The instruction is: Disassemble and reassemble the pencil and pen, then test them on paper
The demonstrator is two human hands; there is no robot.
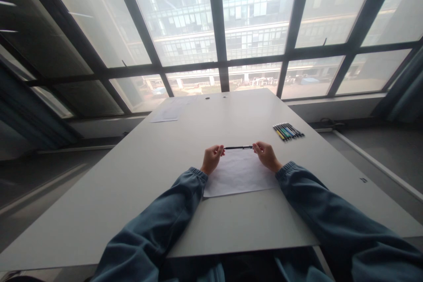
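Note:
A dark pen (238,147) is stretched level between my two hands, just above the far edge of a white sheet of paper (241,176). My left hand (213,158) pinches one end of it. The other end is pinched by the fingers of my right hand (266,155). Part of the paper's right side is hidden behind my right wrist. To the right, beyond that hand, a row of several pens (288,132) lies side by side, with yellow, green, blue and black among them.
The white table (148,198) reaches forward to tall windows (254,13). More paper (167,112) lies at its far left. Two small round items (207,98) sit near the far edge. A small dark mark or object (363,180) is at the right.

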